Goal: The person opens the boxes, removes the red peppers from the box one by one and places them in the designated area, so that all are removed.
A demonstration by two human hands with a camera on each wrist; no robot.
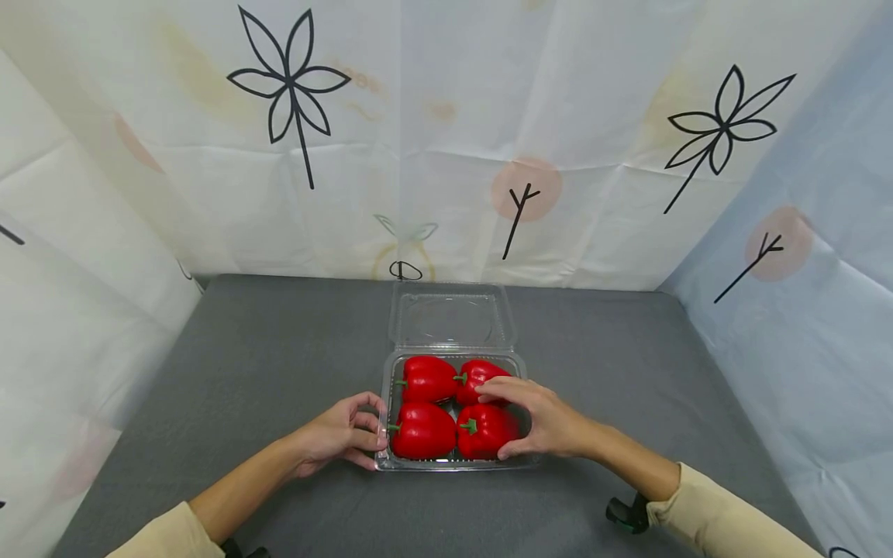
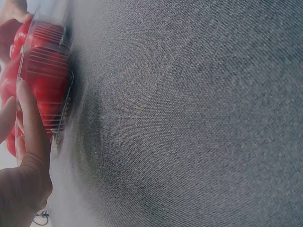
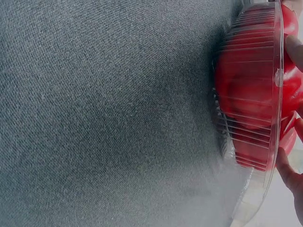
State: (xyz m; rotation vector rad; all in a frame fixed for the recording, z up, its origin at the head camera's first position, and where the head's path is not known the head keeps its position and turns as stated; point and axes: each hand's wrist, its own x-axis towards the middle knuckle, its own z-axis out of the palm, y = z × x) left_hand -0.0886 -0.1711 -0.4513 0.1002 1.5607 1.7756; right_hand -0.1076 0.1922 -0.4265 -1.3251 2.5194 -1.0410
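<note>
Item: right hand [image 1: 547, 418]. Thumb and fingers apart, arched about the near right pepper [image 1: 484, 432], a red one; thumb at its near right side, fingertips over its far edge. Whether they squeeze it, I cannot tell from my remote seat.

Item: far right pepper [image 1: 477, 376], partly beneath those fingertips.

Item: left hand [image 1: 345, 434]. Fingers bent at the left rim of the clear container [image 1: 453, 466], apparently clamped on it.

Items: near left pepper [image 1: 423, 432] and far left pepper [image 1: 430, 378], between the two sets of fingers, inside the container.

Item: lid [image 1: 452, 318], folded back beyond all fingertips.

Outermost: grey tabletop [image 1: 300, 349], then printed cloth [image 1: 446, 116].

Handling note: I judge the step to be seating the near right pepper. I would steady the rim lightly (thin plastic probably flexes), press evenly, then raise the right fingers straight up, lest they drag its neighbour.
</note>
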